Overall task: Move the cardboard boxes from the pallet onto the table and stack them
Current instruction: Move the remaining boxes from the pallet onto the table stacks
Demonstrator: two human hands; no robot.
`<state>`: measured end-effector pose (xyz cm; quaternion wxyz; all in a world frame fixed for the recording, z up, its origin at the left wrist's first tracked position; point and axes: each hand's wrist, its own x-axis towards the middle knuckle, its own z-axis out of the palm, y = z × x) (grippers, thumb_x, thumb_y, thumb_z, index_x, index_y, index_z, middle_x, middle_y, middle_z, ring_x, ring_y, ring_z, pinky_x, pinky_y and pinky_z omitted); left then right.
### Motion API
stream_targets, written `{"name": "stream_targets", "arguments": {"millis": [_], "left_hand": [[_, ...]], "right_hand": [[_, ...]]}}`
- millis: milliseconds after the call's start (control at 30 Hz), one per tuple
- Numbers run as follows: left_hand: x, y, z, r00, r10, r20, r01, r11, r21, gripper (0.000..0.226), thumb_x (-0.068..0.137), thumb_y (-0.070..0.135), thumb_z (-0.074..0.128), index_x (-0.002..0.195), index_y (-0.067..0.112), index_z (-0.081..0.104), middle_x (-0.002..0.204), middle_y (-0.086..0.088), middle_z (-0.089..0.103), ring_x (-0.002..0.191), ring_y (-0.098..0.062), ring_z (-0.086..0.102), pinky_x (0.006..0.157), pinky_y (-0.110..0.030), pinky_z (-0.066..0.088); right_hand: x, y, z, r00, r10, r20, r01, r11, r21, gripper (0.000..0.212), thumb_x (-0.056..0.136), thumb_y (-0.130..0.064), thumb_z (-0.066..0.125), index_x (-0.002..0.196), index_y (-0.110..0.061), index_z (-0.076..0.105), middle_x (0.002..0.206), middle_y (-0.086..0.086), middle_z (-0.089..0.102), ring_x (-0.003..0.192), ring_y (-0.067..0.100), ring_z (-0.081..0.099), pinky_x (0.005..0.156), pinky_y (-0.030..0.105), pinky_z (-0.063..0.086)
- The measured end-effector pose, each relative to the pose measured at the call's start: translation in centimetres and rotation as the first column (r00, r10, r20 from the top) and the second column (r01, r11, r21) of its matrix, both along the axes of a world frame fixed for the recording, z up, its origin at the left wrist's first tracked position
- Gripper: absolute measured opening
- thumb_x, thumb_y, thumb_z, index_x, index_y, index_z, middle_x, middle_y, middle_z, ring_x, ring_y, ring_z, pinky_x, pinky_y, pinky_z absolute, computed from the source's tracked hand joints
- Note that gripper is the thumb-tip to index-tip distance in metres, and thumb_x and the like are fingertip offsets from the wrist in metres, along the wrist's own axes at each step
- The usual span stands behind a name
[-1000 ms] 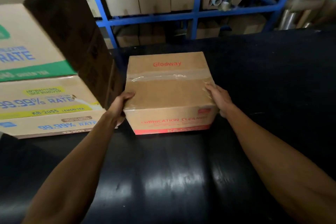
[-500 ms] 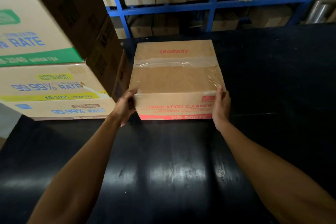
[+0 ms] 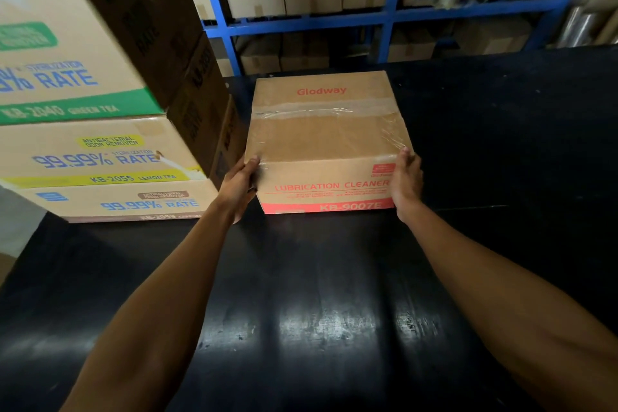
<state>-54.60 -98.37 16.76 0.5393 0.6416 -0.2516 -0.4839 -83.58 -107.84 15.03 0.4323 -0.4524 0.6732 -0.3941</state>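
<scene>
We clasp the lubrication cleaner box (image 3: 326, 140) by its 2 near corners, left hand (image 3: 239, 182) and right hand (image 3: 406, 179), on the black table (image 3: 317, 294), stack of 3 boxes (image 3: 100, 130) just left.

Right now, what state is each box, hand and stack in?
Lubrication cleaner box: flat on the black table, taped shut.
Left hand: gripping the box's left near corner.
Right hand: gripping its right near corner.
Stack of three boxes: on the table beside it, at left, all closed.
Green tea box: on top.
Lemon tea box: in the middle.
</scene>
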Motion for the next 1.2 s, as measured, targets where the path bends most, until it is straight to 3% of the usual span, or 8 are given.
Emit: {"name": "stream_targets", "arguments": {"millis": [300, 367, 500, 633, 733, 867, 1033, 1200], "left_hand": [[-0.9, 0.0, 1.0, 1.000, 0.006, 0.005, -0.006, 1.000, -0.005, 0.039, 0.104, 0.033, 0.049, 0.141, 0.021, 0.052, 0.122, 0.001, 0.064, 0.107, -0.017, 0.063, 0.085, -0.029, 0.050], [-1.4, 0.4, 1.6, 1.000, 0.017, 0.002, -0.017, 1.000, 0.022, 0.040, 0.104, 0.035, 0.048, 0.140, 0.017, 0.051, 0.122, -0.001, 0.064, 0.096, -0.013, 0.064, 0.077, -0.026, 0.050], [-3.2, 2.8, 2.9, 0.996, -0.045, 0.083, 0.036, 0.994, 0.100, 0.037, 0.103, 0.042, 0.046, 0.131, 0.018, 0.048, 0.104, 0.005, 0.060, 0.081, -0.006, 0.054, 0.090, -0.034, 0.038], [-4.5, 7.3, 3.7, 0.969, -0.052, 0.241, 0.027, 0.994, 0.106, 0.043, 0.103, 0.028, 0.052, 0.142, 0.011, 0.049, 0.122, -0.004, 0.058, 0.097, -0.017, 0.056, 0.088, -0.035, 0.040], [-4.5, 12.9, 4.3, 0.943, -0.016, 0.334, -0.002, 0.998, 0.055, 0.039, 0.100, 0.025, 0.058, 0.137, 0.012, 0.056, 0.125, -0.010, 0.064, 0.108, -0.021, 0.057, 0.091, -0.033, 0.045], [-3.5, 21.6, 4.7, 0.935, 0.090, 0.342, -0.082, 0.996, -0.037, 0.025, 0.099, 0.018, 0.059, 0.122, 0.012, 0.066, 0.102, -0.006, 0.068, 0.090, -0.016, 0.059, 0.065, -0.021, 0.045], [-0.4, 34.5, 3.4, 0.906, 0.264, 0.330, -0.269, 0.963, -0.032, 0.015, 0.097, 0.014, 0.061, 0.111, 0.016, 0.068, 0.092, -0.006, 0.068, 0.076, -0.013, 0.061, 0.061, -0.023, 0.048], [3.5, 46.8, 2.5, 0.800, 0.453, 0.393, -0.489, 0.872, -0.012, 0.021, 0.097, 0.015, 0.061, 0.117, 0.014, 0.069, 0.099, -0.005, 0.071, 0.086, -0.019, 0.065, 0.077, -0.035, 0.053]], "right_hand": [[-0.1, -0.4, 0.0, 0.997, 0.056, 0.046, -0.057, 0.998, 0.025, 0.059, 0.101, -0.060, 0.022, 0.148, -0.024, 0.027, 0.133, 0.012, 0.052, 0.101, 0.022, 0.053, 0.083, 0.040, 0.041], [-0.2, 0.2, 0.3, 0.998, 0.070, -0.004, -0.070, 0.997, 0.039, 0.060, 0.101, -0.060, 0.025, 0.148, -0.023, 0.027, 0.133, 0.012, 0.052, 0.103, 0.023, 0.054, 0.083, 0.040, 0.042], [-0.1, 2.8, 1.3, 0.981, 0.120, -0.149, -0.120, 0.993, 0.012, 0.051, 0.103, -0.048, 0.038, 0.147, -0.022, 0.030, 0.135, 0.009, 0.048, 0.116, 0.029, 0.056, 0.082, 0.039, 0.048], [0.8, 6.8, 1.8, 0.920, 0.282, -0.270, -0.295, 0.956, -0.005, 0.050, 0.097, -0.033, 0.058, 0.142, -0.021, 0.041, 0.143, 0.009, 0.048, 0.120, 0.028, 0.057, 0.094, 0.040, 0.052], [2.1, 11.5, 3.7, 0.818, 0.437, -0.373, -0.471, 0.882, 0.000, 0.045, 0.097, -0.030, 0.059, 0.138, -0.013, 0.051, 0.138, 0.010, 0.055, 0.124, 0.030, 0.055, 0.100, 0.036, 0.046], [5.4, 18.7, 6.1, 0.700, 0.561, -0.442, -0.653, 0.753, -0.077, 0.034, 0.097, -0.032, 0.058, 0.127, -0.014, 0.061, 0.128, 0.007, 0.065, 0.116, 0.029, 0.062, 0.098, 0.036, 0.049], [12.7, 29.7, 7.1, 0.620, 0.671, -0.407, -0.777, 0.597, -0.198, 0.029, 0.094, -0.031, 0.059, 0.118, -0.017, 0.067, 0.112, 0.002, 0.073, 0.102, 0.026, 0.068, 0.090, 0.038, 0.053], [20.3, 38.5, 7.4, 0.412, 0.776, -0.477, -0.909, 0.383, -0.163, 0.029, 0.095, -0.040, 0.053, 0.120, -0.029, 0.063, 0.112, -0.013, 0.071, 0.108, 0.018, 0.064, 0.091, 0.037, 0.051]]}}
